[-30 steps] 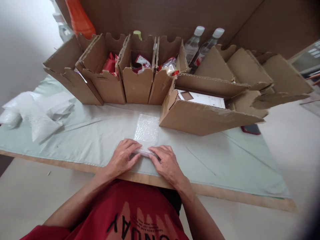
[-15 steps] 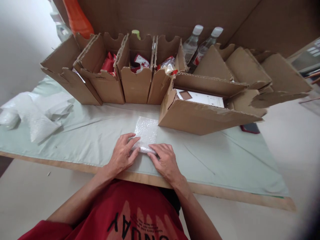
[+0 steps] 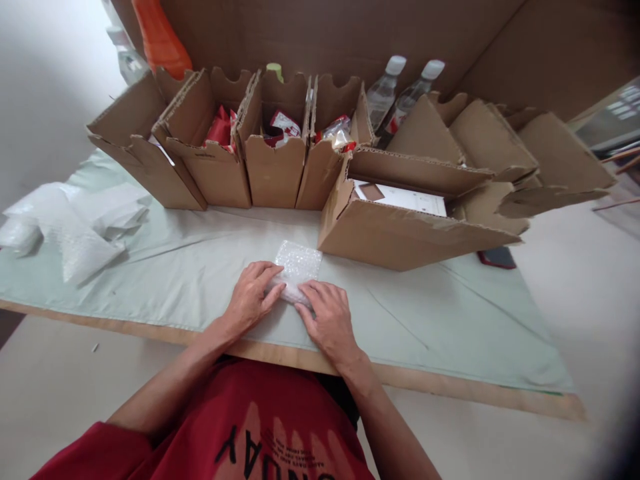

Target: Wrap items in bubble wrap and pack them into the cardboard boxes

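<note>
A small sheet of clear bubble wrap (image 3: 300, 261) lies on the cloth-covered table in front of me, its near edge rolled into a short tube. Around the left end of that roll, my left hand (image 3: 254, 293) is closed with thumb and fingers. My right hand (image 3: 328, 313) grips the right end the same way, fingers on top and thumb on the near side. Whether anything is inside the roll cannot be seen. The far part of the sheet lies flat, close to the corner of a long cardboard box (image 3: 405, 243).
More bubble wrap (image 3: 85, 233) is heaped at the left. Several upright cardboard bins (image 3: 273, 173) line the back, some holding red packets (image 3: 220, 127). Behind them stand two clear bottles (image 3: 383, 93) and an orange object (image 3: 163, 40). A dark flat object (image 3: 497, 258) lies at the right.
The bubble wrap is rolled further away from me, so less of it lies flat. The sheet has turned slightly, and both hands keep their hold on the roll.
</note>
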{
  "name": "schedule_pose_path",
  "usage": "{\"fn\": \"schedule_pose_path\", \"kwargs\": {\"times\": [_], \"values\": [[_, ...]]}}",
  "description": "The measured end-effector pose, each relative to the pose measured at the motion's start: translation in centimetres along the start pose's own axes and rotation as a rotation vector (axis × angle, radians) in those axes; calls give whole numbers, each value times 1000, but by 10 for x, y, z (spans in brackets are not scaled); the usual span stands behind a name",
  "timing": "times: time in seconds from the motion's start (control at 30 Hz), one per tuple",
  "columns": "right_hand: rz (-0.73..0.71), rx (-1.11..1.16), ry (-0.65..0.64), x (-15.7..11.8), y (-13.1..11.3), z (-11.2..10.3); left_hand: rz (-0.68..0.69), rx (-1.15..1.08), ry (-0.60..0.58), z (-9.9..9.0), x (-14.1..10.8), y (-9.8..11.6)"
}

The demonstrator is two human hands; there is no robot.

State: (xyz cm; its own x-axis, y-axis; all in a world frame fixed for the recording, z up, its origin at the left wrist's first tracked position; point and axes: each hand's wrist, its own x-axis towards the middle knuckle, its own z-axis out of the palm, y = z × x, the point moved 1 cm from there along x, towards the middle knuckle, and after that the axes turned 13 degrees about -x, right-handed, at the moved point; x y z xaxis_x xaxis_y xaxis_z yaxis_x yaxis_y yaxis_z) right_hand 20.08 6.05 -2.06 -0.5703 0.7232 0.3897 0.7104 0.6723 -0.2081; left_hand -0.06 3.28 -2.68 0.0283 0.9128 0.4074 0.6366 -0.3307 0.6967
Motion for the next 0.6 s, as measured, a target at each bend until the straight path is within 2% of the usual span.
{"fn": "schedule_pose_path", "kwargs": {"times": [0.1,0.17,0.27,0.33,0.4,0.53,0.6], "values": [[68,113,-44,0,3,-1,48,-12,20,-4,-9,6],[107,202,-99,-1,5,-4,71,-45,-23,-7,-17,10],[130,268,-195,0,5,-10,45,-116,-100,-7,-25,12],[127,274,-222,0,4,-11,15,-135,-108,-6,-26,11],[125,253,-180,0,4,-11,-13,-134,-100,-3,-21,9],[100,157,-2,-5,4,-8,-53,-130,-109,3,-9,3],[74,117,2,-7,4,-5,-56,-125,-106,6,-3,1]]}}
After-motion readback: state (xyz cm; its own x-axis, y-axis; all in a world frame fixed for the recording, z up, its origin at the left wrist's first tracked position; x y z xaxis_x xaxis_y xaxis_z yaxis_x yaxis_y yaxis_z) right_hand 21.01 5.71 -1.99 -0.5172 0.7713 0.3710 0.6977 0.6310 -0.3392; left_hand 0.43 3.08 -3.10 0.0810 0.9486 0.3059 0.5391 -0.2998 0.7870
